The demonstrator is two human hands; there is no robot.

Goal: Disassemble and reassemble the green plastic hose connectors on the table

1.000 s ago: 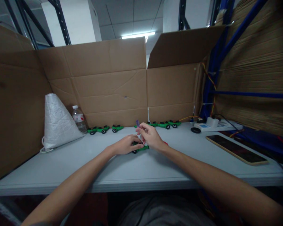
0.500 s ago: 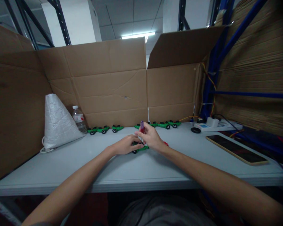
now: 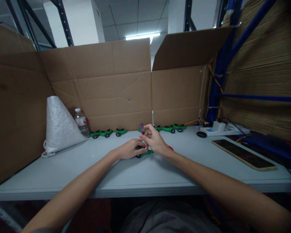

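On the table in front of me is a green toy car [image 3: 148, 152] with black wheels. My left hand [image 3: 129, 149] is closed around its left part and covers much of it. Above the car, my right hand [image 3: 156, 141] pinches a small screwdriver [image 3: 142, 127] with a purple and red handle, which stands nearly upright and leans slightly left. The fingers of both hands hide the screwdriver's tip. A small red object [image 3: 170, 148] shows just behind my right wrist, too covered to make out.
Several green toy cars [image 3: 120, 132] line the back of the table [image 3: 92, 174] along the cardboard wall [image 3: 111, 94]. A silver bag [image 3: 60, 129] and a water bottle [image 3: 81, 123] stand left. A phone [image 3: 243, 154], power strip [image 3: 214, 130] and black disc [image 3: 201, 134] lie right.
The screwdriver's handle has tipped a little to the left, and the fingers of my right hand have shifted around it. My left hand and the toy car keep their place.
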